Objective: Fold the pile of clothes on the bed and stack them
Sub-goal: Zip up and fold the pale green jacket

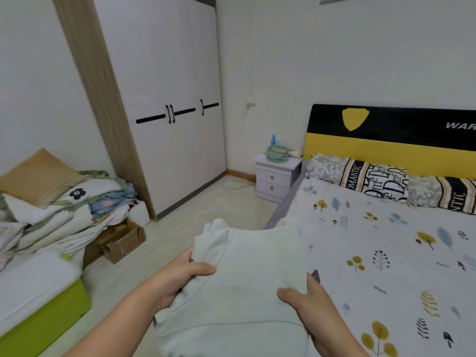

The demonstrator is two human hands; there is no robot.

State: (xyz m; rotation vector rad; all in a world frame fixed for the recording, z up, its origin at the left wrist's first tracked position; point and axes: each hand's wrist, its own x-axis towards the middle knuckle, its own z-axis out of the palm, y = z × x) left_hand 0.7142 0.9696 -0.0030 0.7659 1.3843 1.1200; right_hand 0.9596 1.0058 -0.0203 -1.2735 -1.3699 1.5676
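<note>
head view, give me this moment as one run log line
left hand: grips garment's left edge | right hand: grips right edge | white garment: held up, beside bed | stack: not visible

The garment is soft matt cloth, pale and a little fuzzy. The bed sheet is smooth printed cloth, and the pillows are printed cloth too. The headboard looks smooth, with a slight shine. The wardrobe has matt white doors and a wood-grain side. The box at the left is rough brown cardboard.
</note>
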